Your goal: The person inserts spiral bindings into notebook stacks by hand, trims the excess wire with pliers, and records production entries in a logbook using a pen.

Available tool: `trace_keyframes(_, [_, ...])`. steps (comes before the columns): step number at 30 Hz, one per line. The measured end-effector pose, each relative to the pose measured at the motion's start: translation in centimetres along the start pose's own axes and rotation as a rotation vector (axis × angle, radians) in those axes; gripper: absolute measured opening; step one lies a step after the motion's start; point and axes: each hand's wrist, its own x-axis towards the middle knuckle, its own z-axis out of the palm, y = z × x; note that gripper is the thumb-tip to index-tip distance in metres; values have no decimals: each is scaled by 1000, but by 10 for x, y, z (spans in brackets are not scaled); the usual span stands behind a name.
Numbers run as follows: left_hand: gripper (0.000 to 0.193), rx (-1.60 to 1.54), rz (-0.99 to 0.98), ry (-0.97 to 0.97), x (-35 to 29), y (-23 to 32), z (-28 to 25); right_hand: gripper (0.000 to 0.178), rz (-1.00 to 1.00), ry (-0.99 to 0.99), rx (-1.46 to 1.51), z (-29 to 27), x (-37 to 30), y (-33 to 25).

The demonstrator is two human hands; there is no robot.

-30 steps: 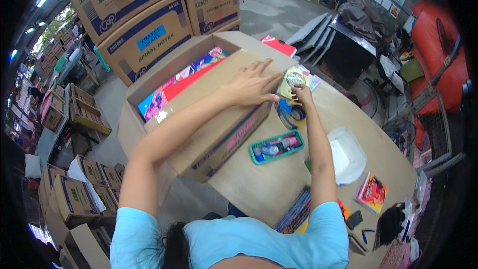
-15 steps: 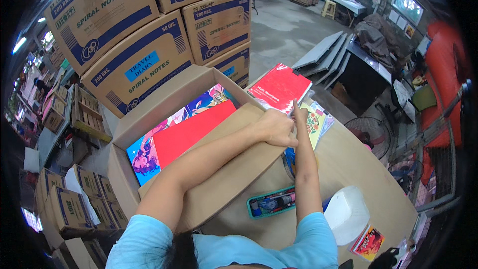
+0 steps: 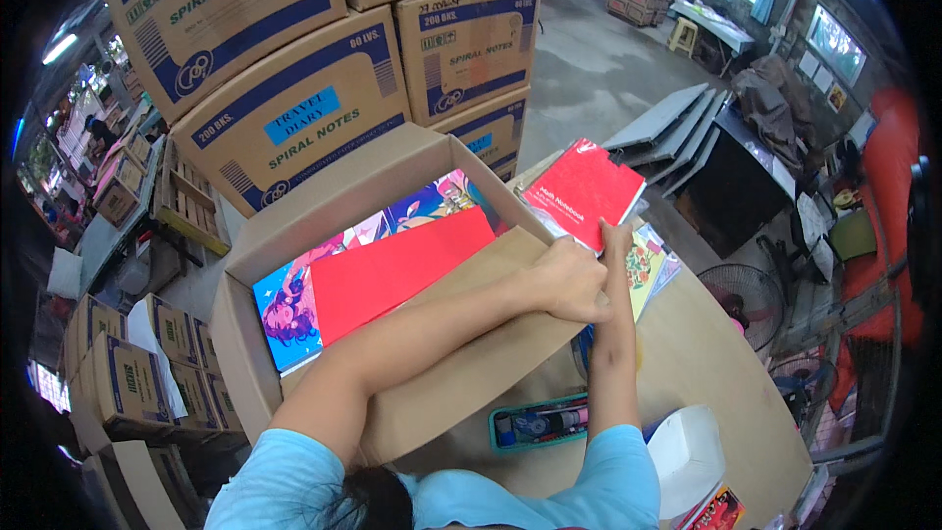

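An open cardboard carton (image 3: 240, 334) stands in front of me. Inside it lie a plain red notebook (image 3: 397, 270) and notebooks with colourful illustrated covers (image 3: 287, 319). My left hand (image 3: 564, 280) is closed at the outer end of the carton's near flap (image 3: 442, 378), its fingers mostly hidden. Beyond the carton's right side, my right hand (image 3: 616, 238) grips the near edge of a red notebook (image 3: 586, 194) on a pile; its fingertips show only partly. Beside that hand are notebooks with a yellow floral cover (image 3: 643, 270).
Printed cartons (image 3: 294, 108) are stacked high behind the open one. On the brown table (image 3: 706, 363) are a teal tray (image 3: 535, 422) of small tools, a white container (image 3: 687, 461) and a red picture booklet (image 3: 721, 510). A fan (image 3: 741, 299) stands past the table's right edge.
The whole view has shifted, so the carton and pile sit farther right. My right index finger, stretched over the red notebook before, is now drawn in at its edge. My left hand stays on the flap.
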Motion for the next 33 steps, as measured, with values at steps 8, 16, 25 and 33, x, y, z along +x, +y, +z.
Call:
trace_keyframes(8, [45, -2, 0, 4, -5, -4, 2, 42, 15, -214, 426, 21, 16, 12])
trace_keyframes(16, [44, -9, 35, -3, -3, 1, -5, 35, -175, -204, 1285, -97, 47, -57])
trace_keyframes(25, [56, 287, 384, 809, -124, 59, -72, 49, -491, -336, 1324, -316, -202, -124])
trace_keyframes(33, [57, 261, 73, 309, -345, 103, -76, 50, -161, -643, 1379, -286, -456, -86])
